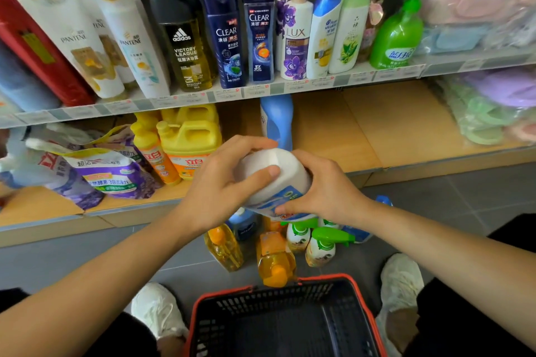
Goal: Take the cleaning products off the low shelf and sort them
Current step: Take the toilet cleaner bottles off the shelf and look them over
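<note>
Both the left hand (220,185) and right hand (322,188) are gripping a white bottle (278,168), fingers curling round it, holding it tilted in the air before the low shelf (362,130). Yellow jugs (188,139), bags (116,174) and a blue bottle (277,119) are sitting on that shelf. Orange bottles (275,261) and green-topped sprays (322,246) are standing on the floor beside a basket (290,322).

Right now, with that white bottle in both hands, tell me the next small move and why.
Probably lower the white bottle onto the bare floor beside the green-topped sprayers, starting its own group. The left hand and right hand both grip it above the floor, where the orange bottles and the sprayers already stand grouped by kind.
</note>
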{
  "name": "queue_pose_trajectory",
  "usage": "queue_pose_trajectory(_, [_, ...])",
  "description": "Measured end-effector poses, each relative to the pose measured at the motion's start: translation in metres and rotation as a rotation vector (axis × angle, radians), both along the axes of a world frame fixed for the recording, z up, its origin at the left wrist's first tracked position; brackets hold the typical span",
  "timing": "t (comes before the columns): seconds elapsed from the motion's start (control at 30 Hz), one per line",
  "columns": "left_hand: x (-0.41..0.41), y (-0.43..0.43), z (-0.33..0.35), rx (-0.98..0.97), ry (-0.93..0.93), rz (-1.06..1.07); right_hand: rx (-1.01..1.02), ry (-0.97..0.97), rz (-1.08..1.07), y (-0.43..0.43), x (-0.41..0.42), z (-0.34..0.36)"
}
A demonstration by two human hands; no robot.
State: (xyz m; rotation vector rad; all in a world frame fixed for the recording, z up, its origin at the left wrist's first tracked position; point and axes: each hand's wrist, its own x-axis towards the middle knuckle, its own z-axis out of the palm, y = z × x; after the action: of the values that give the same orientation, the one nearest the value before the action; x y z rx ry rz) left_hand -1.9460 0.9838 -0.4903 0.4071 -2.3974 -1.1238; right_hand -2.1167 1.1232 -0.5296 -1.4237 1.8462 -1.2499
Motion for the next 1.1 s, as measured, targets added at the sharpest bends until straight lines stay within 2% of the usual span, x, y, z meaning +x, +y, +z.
queue_pose_trajectory(0.1, [-0.010, 0.009, -0.003, 0.172, 0.019, 0.104, 0.016, 0.080, -0.034, -0.001, 0.003, 0.000])
queue_pose_trajectory(0.17, [-0.015, 0.010, -0.003, 0.159, 0.026, 0.140, 0.034, 0.137, -0.051, -0.003, 0.004, 0.000])
queue_pose_trajectory(0.27, [-0.011, 0.008, -0.003, -0.126, 0.052, 0.138, 0.031, 0.143, -0.108, -0.006, 0.004, 0.000])
queue_pose_trajectory(0.37, [-0.006, 0.009, -0.007, -0.392, 0.036, 0.001, 0.017, 0.091, -0.167, -0.008, 0.000, 0.001])
queue_pose_trajectory(0.53, [-0.004, 0.005, -0.012, -0.504, 0.106, -0.163, 0.004, 0.041, -0.191, -0.007, -0.001, 0.003])
queue_pose_trajectory(0.67, [-0.001, -0.001, -0.013, -0.689, 0.180, -0.253, -0.005, -0.002, -0.195, -0.005, -0.001, 0.005])
queue_pose_trajectory(0.83, [-0.002, -0.005, -0.010, -0.664, 0.222, -0.227, -0.028, -0.063, -0.226, -0.004, -0.002, 0.007])
queue_pose_trajectory(1.1, [-0.006, -0.015, -0.011, -0.583, 0.220, -0.028, -0.069, -0.131, -0.272, -0.003, -0.011, 0.018])
